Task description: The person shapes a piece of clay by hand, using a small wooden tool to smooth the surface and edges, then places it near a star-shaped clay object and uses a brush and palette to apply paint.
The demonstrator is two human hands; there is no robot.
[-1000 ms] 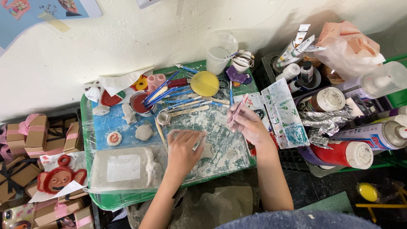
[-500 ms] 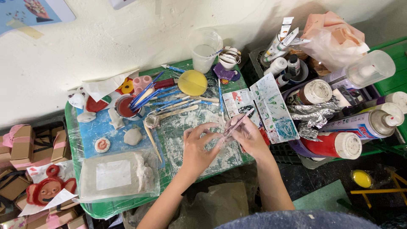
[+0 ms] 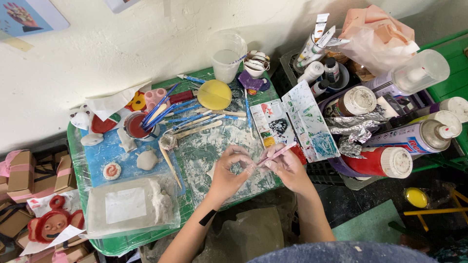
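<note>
A low green bench (image 3: 78, 160), wrapped in clear plastic, is seen from above against a pale plaster wall (image 3: 97, 53). A green cutting mat (image 3: 214, 146), smeared white with dried clay, is laid at the middle of the bench and serves as the landmark here. Over the near edge of the mat, the left hand (image 3: 229, 170) is held with fingers pinched on a small piece of white clay (image 3: 251, 168). Just right of it, the right hand (image 3: 285, 168) is closed on a thin pink modelling tool (image 3: 278, 154), whose tip is brought to the clay. Left of the mat, a grey clay block (image 3: 129, 204) in a plastic bag is laid on the bench, with small white clay shapes (image 3: 146, 159) on a blue sheet above it. Behind the mat, a yellow round sponge (image 3: 214, 94), a clear plastic cup (image 3: 226, 56) and a red cup of blue brushes (image 3: 139, 125) are set. Right of the mat, paint-stained paper palettes (image 3: 302, 122) are propped beside black crates crowded with spray cans (image 3: 414, 139), a red jar (image 3: 378, 161) and crumpled foil (image 3: 353, 130). Far left of the mat, cardboard boxes (image 3: 24, 175) are stacked on the floor.
</note>
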